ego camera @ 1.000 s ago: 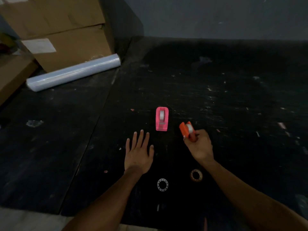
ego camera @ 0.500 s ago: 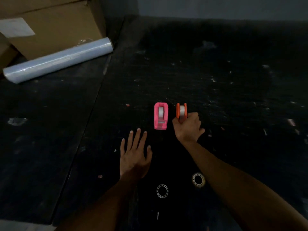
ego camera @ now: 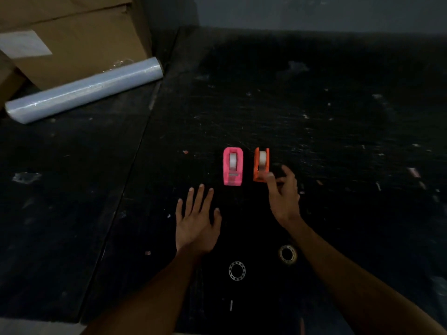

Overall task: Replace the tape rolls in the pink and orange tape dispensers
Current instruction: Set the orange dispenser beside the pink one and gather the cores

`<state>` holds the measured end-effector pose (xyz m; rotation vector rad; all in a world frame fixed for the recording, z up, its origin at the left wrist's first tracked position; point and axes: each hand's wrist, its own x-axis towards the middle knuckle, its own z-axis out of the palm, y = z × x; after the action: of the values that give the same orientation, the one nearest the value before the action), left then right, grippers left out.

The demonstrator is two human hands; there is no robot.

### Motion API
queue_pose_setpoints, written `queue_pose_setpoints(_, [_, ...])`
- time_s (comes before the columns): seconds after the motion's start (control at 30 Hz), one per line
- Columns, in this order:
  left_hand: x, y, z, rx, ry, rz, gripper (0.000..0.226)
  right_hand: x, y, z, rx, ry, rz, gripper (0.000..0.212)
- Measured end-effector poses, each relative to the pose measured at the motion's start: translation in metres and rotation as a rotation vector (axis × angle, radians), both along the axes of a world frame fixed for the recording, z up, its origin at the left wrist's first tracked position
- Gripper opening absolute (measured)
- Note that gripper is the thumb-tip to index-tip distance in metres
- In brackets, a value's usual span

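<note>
A pink tape dispenser (ego camera: 232, 166) stands on the black surface with a white tape roll in it. Right beside it stands an orange tape dispenser (ego camera: 260, 164), also with a white roll inside. My right hand (ego camera: 283, 194) hovers just behind the orange one, fingers spread, fingertips close to its near end and holding nothing. Flat on the surface lies my left hand (ego camera: 197, 221), fingers apart, below the pink dispenser. Two small rings lie near me: a pale empty core (ego camera: 237, 270) and a yellowish thin tape roll (ego camera: 287, 254).
A long roll of clear stretch film (ego camera: 84, 90) lies at the back left against cardboard boxes (ego camera: 79, 37). The black surface (ego camera: 338, 141) is scratched and speckled with scraps. A seam (ego camera: 135, 160) runs diagonally down its left part.
My right hand carried the orange dispenser to the spot beside the pink one, set it down and let go. The left hand stayed flat on the surface.
</note>
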<state>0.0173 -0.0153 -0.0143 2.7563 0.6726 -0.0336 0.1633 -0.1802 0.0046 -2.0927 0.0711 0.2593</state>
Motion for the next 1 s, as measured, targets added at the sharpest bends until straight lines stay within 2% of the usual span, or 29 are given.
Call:
queue_pose_setpoints(0.1, [-0.001, -0.001, 0.000, -0.014, -0.040, 0.013, 0.055, -0.026, -0.042, -0.002, 0.009, -0.038, 0.158, 0.051])
queue_pose_setpoints(0.2, [-0.004, -0.001, -0.001, -0.050, -0.107, 0.018, 0.050, -0.054, -0.081, 0.000, -0.068, -0.121, 0.254, 0.041])
queue_pose_setpoints(0.33, [-0.014, 0.000, -0.004, -0.080, -0.189, -0.043, 0.044, -0.086, -0.115, -0.002, -0.245, -0.218, 0.410, 0.049])
queue_pose_setpoints(0.5, [-0.052, -0.020, -0.007, -0.233, -0.323, -0.104, 0.047, -0.111, -0.129, -0.007, -0.455, -0.317, 0.550, 0.069])
queue_pose_setpoints(0.6, [-0.084, -0.037, -0.011, -0.267, -0.333, -0.171, 0.046, -0.119, -0.131, -0.011, -0.531, -0.339, 0.564, 0.070])
queue_pose_setpoints(0.8, [-0.113, -0.060, -0.021, -0.208, -0.358, -0.284, 0.047, -0.123, -0.129, -0.015, -0.600, -0.406, 0.539, 0.055])
queue_pose_setpoints(1.0, [-0.101, -0.046, -0.017, -0.170, -0.371, -0.208, 0.037, -0.122, -0.106, -0.012, -0.550, -0.382, 0.524, 0.053])
